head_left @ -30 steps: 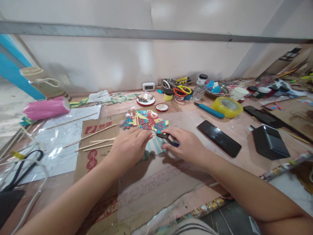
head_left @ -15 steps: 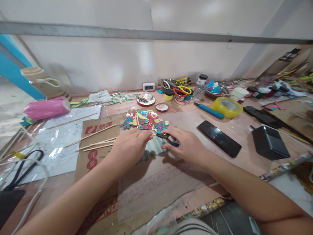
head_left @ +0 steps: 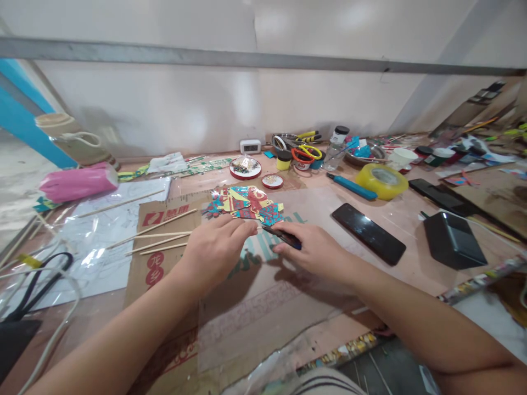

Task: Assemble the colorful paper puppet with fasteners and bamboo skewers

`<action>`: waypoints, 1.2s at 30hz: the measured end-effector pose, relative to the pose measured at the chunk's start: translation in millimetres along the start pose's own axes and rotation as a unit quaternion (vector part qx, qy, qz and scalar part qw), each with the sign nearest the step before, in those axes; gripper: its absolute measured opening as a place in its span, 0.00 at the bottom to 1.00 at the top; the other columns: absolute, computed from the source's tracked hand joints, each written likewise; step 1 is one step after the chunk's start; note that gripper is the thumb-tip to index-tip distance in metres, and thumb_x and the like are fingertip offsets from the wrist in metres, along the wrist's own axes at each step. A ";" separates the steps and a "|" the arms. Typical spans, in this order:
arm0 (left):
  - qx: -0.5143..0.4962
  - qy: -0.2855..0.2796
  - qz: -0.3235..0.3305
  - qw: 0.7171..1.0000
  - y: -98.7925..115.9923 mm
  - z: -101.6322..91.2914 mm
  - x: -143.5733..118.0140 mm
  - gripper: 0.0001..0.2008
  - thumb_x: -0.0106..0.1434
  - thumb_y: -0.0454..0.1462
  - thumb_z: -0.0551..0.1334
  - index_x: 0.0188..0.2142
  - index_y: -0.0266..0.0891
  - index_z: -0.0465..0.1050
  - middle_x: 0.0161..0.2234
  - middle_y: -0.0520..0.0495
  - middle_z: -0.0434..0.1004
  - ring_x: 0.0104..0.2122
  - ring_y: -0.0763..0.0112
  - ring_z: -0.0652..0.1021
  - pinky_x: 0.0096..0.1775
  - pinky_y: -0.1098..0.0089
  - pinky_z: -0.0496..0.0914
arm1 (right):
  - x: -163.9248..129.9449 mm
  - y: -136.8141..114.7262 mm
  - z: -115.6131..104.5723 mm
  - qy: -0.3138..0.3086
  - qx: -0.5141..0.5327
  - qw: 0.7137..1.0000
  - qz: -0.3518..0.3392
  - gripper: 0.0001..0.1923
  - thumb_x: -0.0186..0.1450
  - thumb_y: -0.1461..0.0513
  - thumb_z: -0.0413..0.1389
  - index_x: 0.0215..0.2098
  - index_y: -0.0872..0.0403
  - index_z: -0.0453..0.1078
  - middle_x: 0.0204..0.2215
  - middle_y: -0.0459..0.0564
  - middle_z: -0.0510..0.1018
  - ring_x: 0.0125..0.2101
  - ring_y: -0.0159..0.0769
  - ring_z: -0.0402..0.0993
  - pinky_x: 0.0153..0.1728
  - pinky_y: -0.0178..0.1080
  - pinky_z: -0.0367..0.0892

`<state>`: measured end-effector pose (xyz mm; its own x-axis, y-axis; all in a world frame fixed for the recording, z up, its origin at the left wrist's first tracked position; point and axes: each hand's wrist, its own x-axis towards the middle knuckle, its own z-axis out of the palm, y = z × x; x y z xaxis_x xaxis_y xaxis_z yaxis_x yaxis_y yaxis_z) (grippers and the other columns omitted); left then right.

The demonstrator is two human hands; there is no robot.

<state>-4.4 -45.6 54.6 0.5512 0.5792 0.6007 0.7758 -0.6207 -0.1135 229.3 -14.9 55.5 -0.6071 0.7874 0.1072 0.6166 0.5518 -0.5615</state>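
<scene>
My left hand point(head_left: 218, 244) is closed round a thin wooden stick point(head_left: 158, 236). The stick's pale tip shows just past my fingers, at the jaws of dark-handled pliers point(head_left: 284, 236). Those pliers are gripped in my right hand point(head_left: 319, 249). Whether the jaws touch the stick I cannot tell. Just beyond both hands lies a colourful cut-out figure point(head_left: 247, 202) in red, yellow and blue, its near edge close to the fingers. More loose wooden sticks point(head_left: 164, 244) rest on the printed cardboard point(head_left: 168, 211) to the left.
A black phone point(head_left: 368, 233) and a dark box-shaped object point(head_left: 455, 241) lie on the right. Behind are a tape roll point(head_left: 381, 182), a blue cutter point(head_left: 352, 186), scissors point(head_left: 310, 151), a small clock point(head_left: 250, 146) and dishes of small pieces point(head_left: 245, 169). Cables point(head_left: 61, 307) run at the left edge.
My right hand has turned slightly and the pliers' jaws sit a little lower and apart from where they were. The held stick has shifted to a flatter angle.
</scene>
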 end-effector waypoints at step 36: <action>0.006 0.028 -0.044 0.999 3.3 6.4 3.8 0.10 0.70 0.35 0.55 0.32 0.38 0.70 0.27 0.51 0.80 0.28 0.66 0.79 0.30 0.68 0.67 | -0.1 5.9 3.9 0.068 -0.109 0.991 -0.042 0.26 0.67 0.46 0.53 0.53 0.55 0.69 0.50 0.55 0.78 0.48 0.46 0.75 0.48 0.46 0.69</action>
<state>2.2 -42.1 51.4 0.4626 0.6013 0.6514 0.8247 -0.5615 -0.0674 231.1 -12.8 49.0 -0.5965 0.7577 0.2647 0.6693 0.6517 -0.3570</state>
